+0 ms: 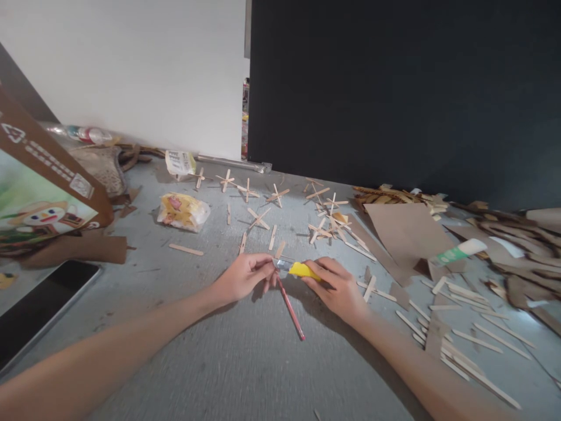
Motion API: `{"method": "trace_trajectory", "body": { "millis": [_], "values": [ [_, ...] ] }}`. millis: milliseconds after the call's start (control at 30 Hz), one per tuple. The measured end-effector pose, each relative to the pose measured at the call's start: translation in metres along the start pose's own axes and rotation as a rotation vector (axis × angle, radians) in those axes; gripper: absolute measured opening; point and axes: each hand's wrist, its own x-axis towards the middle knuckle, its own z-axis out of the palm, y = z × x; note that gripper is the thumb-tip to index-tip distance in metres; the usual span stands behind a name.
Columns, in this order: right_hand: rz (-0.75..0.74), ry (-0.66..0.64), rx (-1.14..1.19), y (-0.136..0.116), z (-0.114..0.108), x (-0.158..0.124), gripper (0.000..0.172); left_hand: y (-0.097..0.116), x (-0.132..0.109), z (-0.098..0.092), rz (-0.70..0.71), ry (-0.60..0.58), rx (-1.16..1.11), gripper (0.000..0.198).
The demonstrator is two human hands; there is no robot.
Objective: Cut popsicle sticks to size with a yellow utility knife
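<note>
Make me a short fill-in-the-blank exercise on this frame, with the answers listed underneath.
The right hand grips a ____-handled tool.
A slim red ____ slants away from the left hand.
A dark-screened ____ lies beside the left forearm.
The upright panel at back right is ____.

Missing words: yellow; pencil; phone; black.

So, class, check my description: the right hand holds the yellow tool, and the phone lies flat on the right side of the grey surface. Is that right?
Not quite: the phone lies flat on the left side of the grey surface, as the head view shows. The right hand does hold the yellow tool.
</note>
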Motion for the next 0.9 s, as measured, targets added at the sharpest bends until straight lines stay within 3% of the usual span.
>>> {"method": "trace_trajectory", "body": {
  "millis": [700,900],
  "values": [
    [-0.074,0.081,-0.085,0.0007,0.0009,-0.0007,0.019,0.0033,0.0025,0.0033,-0.089,0.092,-0.074,0.033],
    [0.080,0.142,-0.057,0.0030,0.0014,-0.0021,0.021,0.0101,0.0021,0.0039,-0.104,0.122,-0.075,0.039]
  ]
}}
